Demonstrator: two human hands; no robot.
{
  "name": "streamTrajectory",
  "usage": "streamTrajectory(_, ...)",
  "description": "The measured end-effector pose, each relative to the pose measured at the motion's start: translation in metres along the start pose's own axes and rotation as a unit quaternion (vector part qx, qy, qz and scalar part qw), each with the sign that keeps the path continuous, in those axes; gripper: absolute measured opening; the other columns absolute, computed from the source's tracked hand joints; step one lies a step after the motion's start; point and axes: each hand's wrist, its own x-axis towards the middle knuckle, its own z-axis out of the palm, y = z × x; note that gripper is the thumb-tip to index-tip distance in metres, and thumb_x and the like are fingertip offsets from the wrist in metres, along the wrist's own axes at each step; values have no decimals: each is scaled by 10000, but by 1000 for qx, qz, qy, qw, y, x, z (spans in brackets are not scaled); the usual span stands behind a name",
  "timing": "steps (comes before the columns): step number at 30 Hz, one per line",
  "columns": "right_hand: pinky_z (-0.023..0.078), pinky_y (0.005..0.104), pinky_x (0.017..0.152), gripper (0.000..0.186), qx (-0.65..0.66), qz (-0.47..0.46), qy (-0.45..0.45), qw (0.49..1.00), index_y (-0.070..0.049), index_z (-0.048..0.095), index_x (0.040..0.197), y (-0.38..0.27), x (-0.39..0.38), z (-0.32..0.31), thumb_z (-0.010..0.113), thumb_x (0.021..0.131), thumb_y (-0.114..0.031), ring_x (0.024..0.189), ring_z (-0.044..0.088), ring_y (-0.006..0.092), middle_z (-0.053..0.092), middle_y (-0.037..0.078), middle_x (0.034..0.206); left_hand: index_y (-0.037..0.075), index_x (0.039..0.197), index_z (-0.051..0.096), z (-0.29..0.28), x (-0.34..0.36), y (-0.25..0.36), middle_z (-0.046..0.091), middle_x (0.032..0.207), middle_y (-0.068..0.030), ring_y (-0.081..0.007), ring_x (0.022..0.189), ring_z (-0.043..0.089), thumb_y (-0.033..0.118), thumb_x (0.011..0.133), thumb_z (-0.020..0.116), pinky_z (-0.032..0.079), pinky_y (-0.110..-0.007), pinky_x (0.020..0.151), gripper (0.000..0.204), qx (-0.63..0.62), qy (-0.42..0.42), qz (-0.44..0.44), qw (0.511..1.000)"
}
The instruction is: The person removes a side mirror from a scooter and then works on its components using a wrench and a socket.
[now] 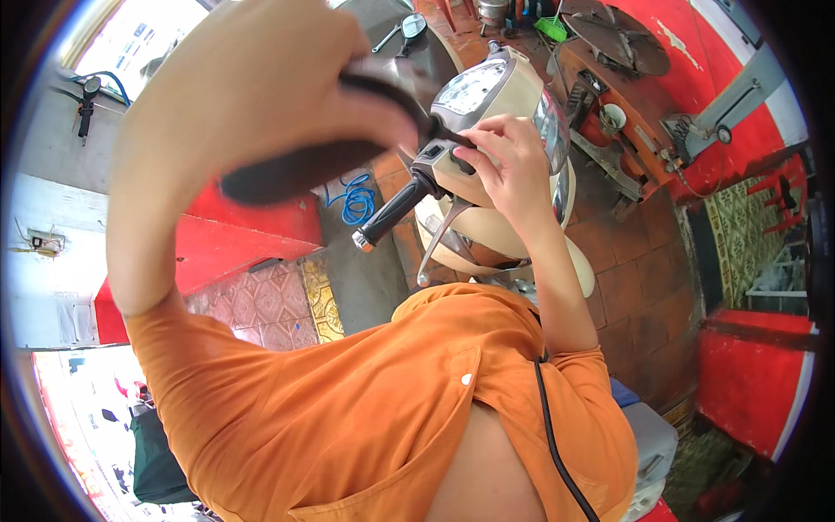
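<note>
My left hand (pixel 270 83) is raised high on the left, blurred, wrapped around a black scooter mirror (pixel 283 170) with a dark stem. My right hand (pixel 509 165) pinches at the lower end of that stem, where it meets the handlebar housing of a cream scooter (pixel 551 104), just above the switches. Exactly what its fingertips grip is partly hidden. The black handlebar grip (pixel 390 217) and a silver brake lever (pixel 442 241) sit below my hands. The scooter's dashboard (pixel 470 87) is behind them.
Red cabinets (pixel 278 230) stand left, with a coiled blue hose (pixel 357 200) nearby. A cluttered wooden bench (pixel 639 152) is at the right, a red box (pixel 744 383) lower right. A mirror and wrench (pixel 412 28) lie on a dark surface at the top. The floor is tiled (pixel 626 252).
</note>
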Motion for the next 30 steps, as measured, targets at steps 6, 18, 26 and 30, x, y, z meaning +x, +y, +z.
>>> streamTrajectory(6,493,393,846,217,77,-46,-12,996,-74,731,1027,50,-25,24,741,842,-188,949,609,299,668,98,1000,33,956,744,-19,-8,11,545,541,-20,-91,480,530,411,807,797,382,-277,481,409,-370,-135,207,896)
streamTrajectory(18,510,326,907,172,355,118,34,927,-7,589,1000,23,-23,13,718,916,-83,943,655,166,710,110,973,-13,905,740,-33,69,82,720,794,-159,-305,772,709,546,770,733,557,-417,712,575,-436,-64,571,693)
streamTrajectory(26,496,321,878,321,149,128,91,976,-3,660,1091,-9,-34,17,725,922,-268,1067,652,168,721,132,1058,94,959,742,-32,99,168,701,811,-50,-237,846,697,359,819,690,507,-397,594,304,-57,221,533,815)
streamTrajectory(30,510,268,812,189,275,233,113,926,4,660,1029,-27,-22,20,672,951,-168,953,699,136,744,106,986,101,1009,747,-17,171,185,725,892,-90,-286,887,700,348,790,697,520,-435,643,334,-22,246,394,886)
